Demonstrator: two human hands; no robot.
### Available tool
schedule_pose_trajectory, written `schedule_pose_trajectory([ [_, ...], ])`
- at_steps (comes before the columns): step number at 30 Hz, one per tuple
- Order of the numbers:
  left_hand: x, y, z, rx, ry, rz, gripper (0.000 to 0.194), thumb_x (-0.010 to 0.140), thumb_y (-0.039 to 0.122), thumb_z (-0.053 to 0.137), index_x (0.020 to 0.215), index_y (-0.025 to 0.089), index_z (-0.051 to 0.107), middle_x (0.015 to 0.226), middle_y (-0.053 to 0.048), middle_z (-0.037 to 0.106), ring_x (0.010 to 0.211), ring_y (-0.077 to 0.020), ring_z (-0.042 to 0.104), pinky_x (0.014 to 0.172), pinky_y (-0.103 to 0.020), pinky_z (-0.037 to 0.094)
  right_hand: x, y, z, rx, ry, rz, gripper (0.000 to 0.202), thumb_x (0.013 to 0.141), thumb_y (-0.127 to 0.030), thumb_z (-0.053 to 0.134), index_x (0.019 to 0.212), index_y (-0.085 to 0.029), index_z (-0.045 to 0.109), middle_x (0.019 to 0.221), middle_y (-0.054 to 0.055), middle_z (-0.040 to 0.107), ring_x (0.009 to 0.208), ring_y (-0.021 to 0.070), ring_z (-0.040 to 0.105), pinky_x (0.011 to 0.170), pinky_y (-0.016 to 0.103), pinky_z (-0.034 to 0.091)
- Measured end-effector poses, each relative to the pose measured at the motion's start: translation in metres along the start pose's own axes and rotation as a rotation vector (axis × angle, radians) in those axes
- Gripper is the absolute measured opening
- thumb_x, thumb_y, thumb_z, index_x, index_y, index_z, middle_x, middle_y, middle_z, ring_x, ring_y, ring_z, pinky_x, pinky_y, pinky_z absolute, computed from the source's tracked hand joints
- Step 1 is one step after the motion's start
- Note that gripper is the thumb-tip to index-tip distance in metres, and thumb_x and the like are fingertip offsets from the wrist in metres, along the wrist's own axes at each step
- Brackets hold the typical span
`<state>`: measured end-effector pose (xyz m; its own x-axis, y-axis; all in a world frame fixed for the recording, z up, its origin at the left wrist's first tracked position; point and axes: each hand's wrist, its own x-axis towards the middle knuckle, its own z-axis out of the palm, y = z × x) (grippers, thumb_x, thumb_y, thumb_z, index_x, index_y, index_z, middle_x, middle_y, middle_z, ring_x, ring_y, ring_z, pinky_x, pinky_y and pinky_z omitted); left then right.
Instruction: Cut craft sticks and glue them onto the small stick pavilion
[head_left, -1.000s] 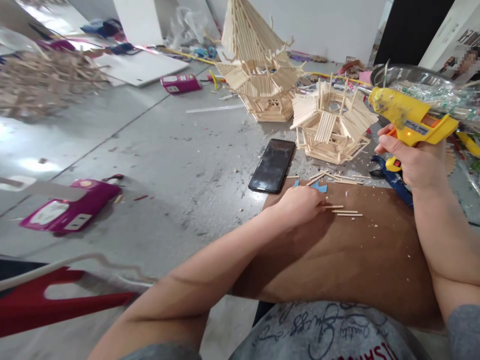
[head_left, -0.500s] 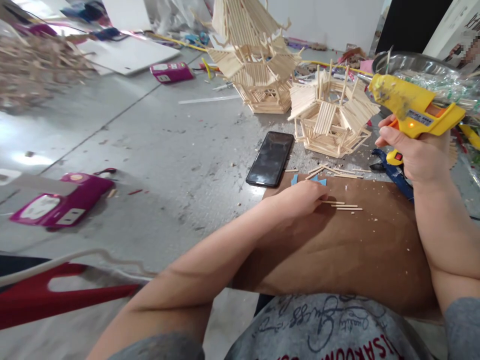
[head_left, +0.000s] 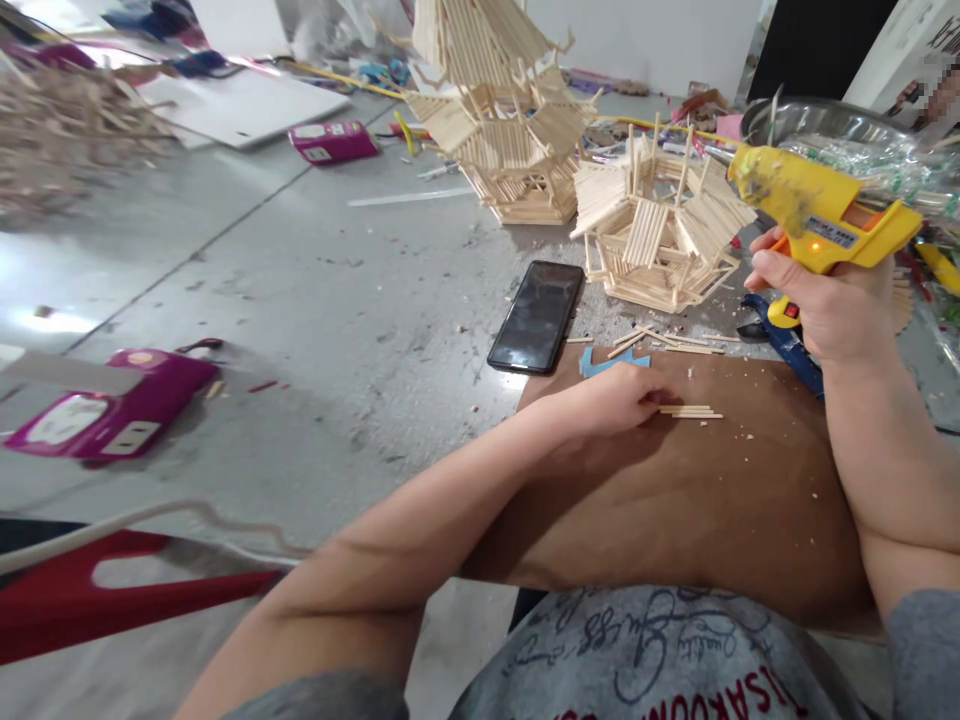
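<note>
My right hand [head_left: 832, 290] is wrapped round the handle of a yellow glue gun [head_left: 795, 195], its nozzle pointing left. My left hand [head_left: 626, 395] rests low over a brown board [head_left: 637, 500], fingertips pinched at the left ends of a few thin wooden sticks [head_left: 694, 411] lying side by side. Whether a stick is between the fingers is hidden. Blue scraps [head_left: 600, 364] lie just behind that hand. Beyond the board stands a small hexagonal stick model [head_left: 652, 235], with a taller tiered stick tower [head_left: 517, 130] behind it.
A black phone [head_left: 537, 317] lies at the board's back left corner. Blue-handled cutters [head_left: 784, 340] are by the right wrist. Loose sticks [head_left: 645, 338] lie behind the board. A magenta packet [head_left: 120, 400] is at the left, and a metal bowl [head_left: 817, 125] at the back right.
My left hand has shifted slightly right, and the sticks at its fingertips now lie closer together. More of the blue scrap shows. The glue gun stays raised in my right hand.
</note>
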<state>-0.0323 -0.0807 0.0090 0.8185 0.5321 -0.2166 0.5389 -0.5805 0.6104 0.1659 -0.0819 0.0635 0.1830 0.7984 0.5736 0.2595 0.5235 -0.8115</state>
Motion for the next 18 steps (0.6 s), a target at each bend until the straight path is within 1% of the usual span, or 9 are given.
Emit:
schedule_pose_trajectory([
  [6,-0.0015,-0.003,-0.0004,-0.04,-0.02,-0.033,0.041,0.071,0.011,0.044,0.108,0.019,0.057,0.075,0.0,0.063,0.063,-0.0081,0.053,0.058,-0.018,0.038,-0.0005,-0.003,0.0007,0.004,-0.004,0.01,0.022,0.062,-0.023,0.071,0.079,-0.019,0.059,0.069,-0.005,0.059,0.061,0.0091,0.058,0.052,0.028,0.055],
  [11,-0.0011,-0.0045,0.0011,-0.033,-0.013,-0.011,0.039,0.072,0.013,0.043,0.108,0.02,0.057,0.076,0.0,0.063,0.063,-0.0083,0.053,0.059,-0.019,0.039,-0.0007,-0.0074,0.0034,0.006,0.029,0.043,0.019,0.06,-0.023,0.072,0.072,-0.018,0.058,0.065,-0.004,0.058,0.057,0.0092,0.056,0.05,0.027,0.054],
  [18,-0.001,-0.0077,0.0033,-0.019,0.004,0.022,0.039,0.072,0.013,0.043,0.107,0.02,0.057,0.075,0.001,0.063,0.063,-0.0084,0.054,0.059,-0.019,0.04,-0.0004,-0.0097,0.0052,0.038,0.04,0.047,0.017,0.059,-0.018,0.071,0.07,-0.018,0.058,0.065,-0.003,0.057,0.062,0.0121,0.057,0.05,0.028,0.053],
])
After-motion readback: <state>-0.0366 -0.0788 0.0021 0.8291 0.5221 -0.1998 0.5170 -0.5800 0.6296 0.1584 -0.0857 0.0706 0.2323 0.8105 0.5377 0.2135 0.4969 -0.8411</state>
